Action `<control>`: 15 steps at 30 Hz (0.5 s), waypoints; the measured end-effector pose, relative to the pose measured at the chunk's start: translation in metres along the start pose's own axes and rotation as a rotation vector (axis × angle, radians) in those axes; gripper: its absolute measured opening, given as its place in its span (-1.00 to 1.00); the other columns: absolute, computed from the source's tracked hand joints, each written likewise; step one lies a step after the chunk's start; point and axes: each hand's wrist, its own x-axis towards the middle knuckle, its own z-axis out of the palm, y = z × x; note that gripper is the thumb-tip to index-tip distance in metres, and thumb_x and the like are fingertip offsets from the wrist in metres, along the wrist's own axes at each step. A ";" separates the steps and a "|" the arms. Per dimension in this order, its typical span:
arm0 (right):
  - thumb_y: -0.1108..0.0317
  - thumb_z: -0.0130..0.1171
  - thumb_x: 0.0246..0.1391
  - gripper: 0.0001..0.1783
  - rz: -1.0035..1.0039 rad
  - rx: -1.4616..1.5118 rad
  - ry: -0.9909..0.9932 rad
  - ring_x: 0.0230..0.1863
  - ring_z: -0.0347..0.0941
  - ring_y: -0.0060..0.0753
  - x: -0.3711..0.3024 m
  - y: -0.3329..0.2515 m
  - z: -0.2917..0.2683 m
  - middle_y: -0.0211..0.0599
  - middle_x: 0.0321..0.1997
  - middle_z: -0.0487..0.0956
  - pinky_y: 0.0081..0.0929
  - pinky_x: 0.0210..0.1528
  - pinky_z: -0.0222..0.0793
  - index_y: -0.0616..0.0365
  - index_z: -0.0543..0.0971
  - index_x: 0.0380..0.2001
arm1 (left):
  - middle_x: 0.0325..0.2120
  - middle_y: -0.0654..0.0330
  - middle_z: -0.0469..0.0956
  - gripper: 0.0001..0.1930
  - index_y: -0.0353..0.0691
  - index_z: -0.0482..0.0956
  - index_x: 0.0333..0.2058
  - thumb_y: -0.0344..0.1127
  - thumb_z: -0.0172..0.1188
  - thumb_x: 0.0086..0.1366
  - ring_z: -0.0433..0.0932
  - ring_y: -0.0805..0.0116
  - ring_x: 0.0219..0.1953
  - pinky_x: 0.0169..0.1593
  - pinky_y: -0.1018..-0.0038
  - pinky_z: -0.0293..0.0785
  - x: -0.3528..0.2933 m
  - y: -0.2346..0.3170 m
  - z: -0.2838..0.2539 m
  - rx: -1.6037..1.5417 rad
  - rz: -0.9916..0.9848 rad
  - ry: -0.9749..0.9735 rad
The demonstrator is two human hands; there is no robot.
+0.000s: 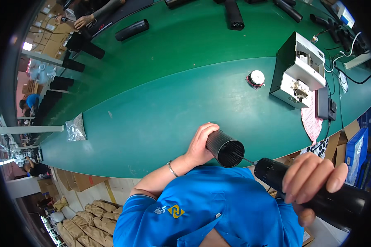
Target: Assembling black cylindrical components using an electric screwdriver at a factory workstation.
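Note:
My left hand (200, 145) is wrapped round a black tube (219, 140) with a perforated wall, held near the table's front edge. The tube's open end is tilted toward the lower right. In my right hand (313, 177) is a black electric screwdriver (270, 169), lying nearly level and pointing left. Its long thin bit reaches into the mouth of the tube; where the tip ends inside is hidden. Farther off on the table stands a small round part (257, 78) with a white top and a red and black base.
A white and black machine (303, 61) with cables stands at the right, a pink cloth (312, 121) beside it. Several black tubes (132, 30) lie along the far side. A clear bag of small parts (75, 128) lies left. Another person's hand (84, 21) works at the upper left.

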 end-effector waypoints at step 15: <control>0.51 0.28 -0.40 -0.52 0.073 0.127 0.014 -0.60 0.42 -0.45 -0.007 0.019 0.021 -0.29 -0.55 0.46 -0.61 -0.56 0.38 0.11 0.29 -0.34 | -0.20 0.09 0.31 -0.38 -0.25 0.22 -0.14 -0.57 0.23 -0.28 0.32 0.15 -0.16 -0.09 0.39 0.29 -0.005 -0.005 0.000 -0.066 -0.014 0.040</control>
